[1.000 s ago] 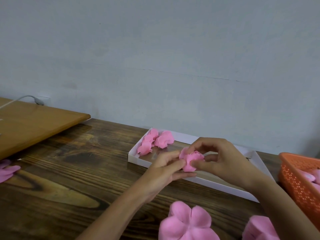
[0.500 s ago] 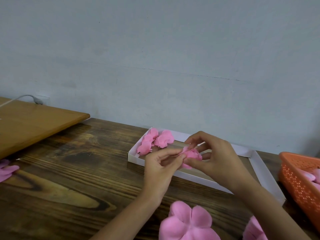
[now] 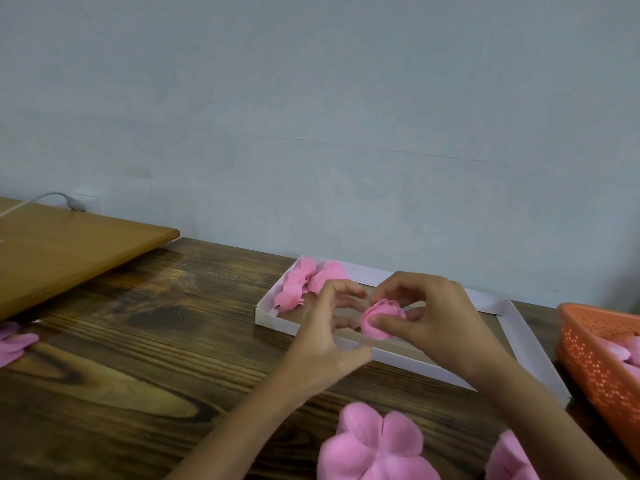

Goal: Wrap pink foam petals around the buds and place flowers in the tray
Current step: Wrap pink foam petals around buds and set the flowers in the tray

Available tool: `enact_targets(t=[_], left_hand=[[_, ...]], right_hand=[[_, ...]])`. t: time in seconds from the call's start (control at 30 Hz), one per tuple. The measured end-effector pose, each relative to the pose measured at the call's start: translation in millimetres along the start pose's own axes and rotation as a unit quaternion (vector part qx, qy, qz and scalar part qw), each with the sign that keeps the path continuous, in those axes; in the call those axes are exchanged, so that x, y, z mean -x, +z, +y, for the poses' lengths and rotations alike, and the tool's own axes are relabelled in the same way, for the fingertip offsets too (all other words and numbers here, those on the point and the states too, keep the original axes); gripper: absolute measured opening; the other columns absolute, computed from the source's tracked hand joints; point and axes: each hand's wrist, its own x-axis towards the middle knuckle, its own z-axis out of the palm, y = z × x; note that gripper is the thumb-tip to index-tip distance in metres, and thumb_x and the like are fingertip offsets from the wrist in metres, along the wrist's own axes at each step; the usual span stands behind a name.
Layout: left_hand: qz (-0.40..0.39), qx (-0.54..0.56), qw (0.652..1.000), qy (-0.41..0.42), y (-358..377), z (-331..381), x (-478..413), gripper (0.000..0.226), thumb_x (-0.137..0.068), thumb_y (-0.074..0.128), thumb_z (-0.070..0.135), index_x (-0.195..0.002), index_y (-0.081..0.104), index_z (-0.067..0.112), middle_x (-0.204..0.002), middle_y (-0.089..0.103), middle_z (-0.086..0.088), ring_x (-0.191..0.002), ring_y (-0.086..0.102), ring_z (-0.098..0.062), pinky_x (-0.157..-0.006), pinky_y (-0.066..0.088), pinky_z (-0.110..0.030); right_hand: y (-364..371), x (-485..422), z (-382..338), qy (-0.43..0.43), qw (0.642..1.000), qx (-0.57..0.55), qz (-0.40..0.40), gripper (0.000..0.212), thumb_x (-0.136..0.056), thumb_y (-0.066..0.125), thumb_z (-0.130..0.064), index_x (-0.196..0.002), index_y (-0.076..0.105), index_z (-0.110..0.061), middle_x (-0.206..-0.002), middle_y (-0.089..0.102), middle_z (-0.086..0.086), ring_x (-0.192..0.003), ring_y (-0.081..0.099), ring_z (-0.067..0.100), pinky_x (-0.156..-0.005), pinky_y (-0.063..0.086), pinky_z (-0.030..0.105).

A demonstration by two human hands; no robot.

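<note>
Pink flower, petals partly gathered round the bud, pinched between thumb and fingertips of the right hand, just above the middle of the white tray. Not yet set down. Left hand close beside on the left, fingers curved and blurred; cannot tell whether touching the petals or holding anything.

Further out: finished flowers lying in the far left corner of the tray. Nearer the body, on the dark wooden table, a flat petal piece spread open, and a second pink piece at the bottom edge. To the right, just beside the tray, an orange basket with more pink pieces inside. At the far left, another pink piece under the edge of a lighter wooden board, with a grey cable running to a wall socket behind.

Likely to go wrong from here: soft foam springing open once the pinch loosens, leaving petals unwrapped. Squeezing too hard would probably crease or tear a petal. Setting down with only one hand steadying might tip the flower on its side or against the rim. Reaching toward the finished ones could knock them out of place.

No brand, label or readable writing anywhere.
</note>
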Motion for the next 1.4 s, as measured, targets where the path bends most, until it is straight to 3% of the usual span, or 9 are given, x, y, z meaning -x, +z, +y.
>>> enact_targets(t=[0.13,0.27,0.4,0.47,0.53,0.63,0.93,1.17,1.4], left_hand=[[-0.020,-0.095,0.995,-0.009,13.1,-5.7,-0.6,0.073,-0.068,0.094,0.028,-0.131,0.058,0.033,-0.124,0.071,0.010,-0.118,0.069,-0.012,-0.096,0.059,-0.042],[0.042,0.140,0.988,-0.054,16.3,6.5,-6.0,0.013,-0.075,0.083,0.022,-0.082,0.077,0.015,-0.082,0.073,-0.003,-0.079,0.075,-0.014,-0.066,0.060,-0.032],[0.082,0.342,0.930,-0.102,19.0,21.2,-10.7,0.021,-0.083,0.072,0.017,-0.093,0.066,-0.001,-0.089,0.067,-0.021,-0.086,0.072,-0.033,-0.074,0.059,-0.042],[0.123,0.189,0.974,-0.034,12.9,17.8,-7.3,0.031,-0.074,0.086,0.011,-0.092,0.062,0.002,-0.093,0.068,-0.026,-0.094,0.071,-0.040,-0.084,0.058,-0.054],[0.153,0.033,0.987,0.029,8.6,13.0,-4.7,0.032,-0.073,0.092,0.004,-0.080,0.063,0.015,-0.079,0.070,-0.011,-0.077,0.071,-0.022,-0.072,0.060,-0.041],[0.123,0.030,0.989,0.072,8.6,14.0,-3.2,0.036,-0.075,0.091,0.012,-0.069,0.060,0.029,-0.066,0.063,0.005,-0.062,0.059,-0.008,-0.061,0.051,-0.024],[0.031,0.137,0.990,0.019,7.0,18.6,-0.4,0.057,-0.071,0.087,0.002,-0.118,0.062,0.021,-0.089,0.071,0.002,-0.062,0.063,-0.008,-0.049,0.048,-0.021],[-0.217,0.445,0.864,-0.092,-7.1,14.6,8.4,0.061,-0.091,0.071,-0.004,-0.144,0.058,0.021,-0.115,0.066,-0.002,-0.044,0.035,0.000,-0.050,0.038,-0.011],[-0.330,0.510,0.790,-0.083,-16.2,25.8,5.5,0.036,-0.097,0.065,-0.002,-0.131,0.059,0.011,-0.113,0.060,0.002,-0.052,0.043,-0.004,-0.051,0.037,-0.014]], right_hand=[[16.7,6.6,-13.1,-0.023,0.999,0.023,-0.011,0.026,-0.070,0.087,-0.020,-0.086,0.071,-0.034,-0.083,0.071,-0.025,-0.085,0.068,0.002,-0.073,0.058,0.032],[34.5,11.3,-24.6,-0.074,0.996,0.056,0.012,0.026,-0.073,0.081,-0.017,-0.089,0.065,-0.030,-0.085,0.068,-0.013,-0.081,0.064,0.010,-0.070,0.056,0.039],[18.2,8.3,-29.4,-0.055,0.994,-0.081,-0.053,0.031,-0.079,0.087,-0.011,-0.099,0.069,-0.028,-0.101,0.070,-0.007,-0.091,0.071,0.015,-0.078,0.063,0.034],[5.4,6.4,-31.5,-0.043,0.988,-0.137,-0.055,0.032,-0.080,0.087,-0.006,-0.099,0.072,-0.027,-0.104,0.072,-0.006,-0.093,0.073,0.017,-0.081,0.064,0.033],[-3.3,4.6,-31.3,-0.052,0.992,-0.109,-0.026,0.028,-0.082,0.084,-0.005,-0.093,0.074,-0.029,-0.099,0.073,-0.008,-0.089,0.071,0.016,-0.079,0.063,0.033],[-7.8,4.4,-32.4,-0.075,0.997,-0.021,-0.005,0.022,-0.082,0.084,-0.013,-0.084,0.077,-0.034,-0.092,0.073,-0.014,-0.083,0.068,0.015,-0.074,0.059,0.036],[-11.1,6.8,-38.0,-0.072,0.997,0.004,-0.034,0.022,-0.075,0.091,-0.034,-0.092,0.079,-0.040,-0.085,0.071,-0.011,-0.071,0.059,0.014,-0.069,0.054,0.036],[-19.0,4.1,-37.0,-0.044,0.985,-0.164,-0.002,0.026,-0.095,0.070,-0.005,-0.094,0.079,-0.030,-0.085,0.073,-0.004,-0.077,0.061,0.028,-0.062,0.050,0.029],[-23.9,9.0,-52.3,-0.081,0.987,-0.138,-0.022,0.017,-0.089,0.079,-0.014,-0.088,0.079,-0.031,-0.088,0.072,-0.004,-0.074,0.059,0.023,-0.065,0.050,0.040]])
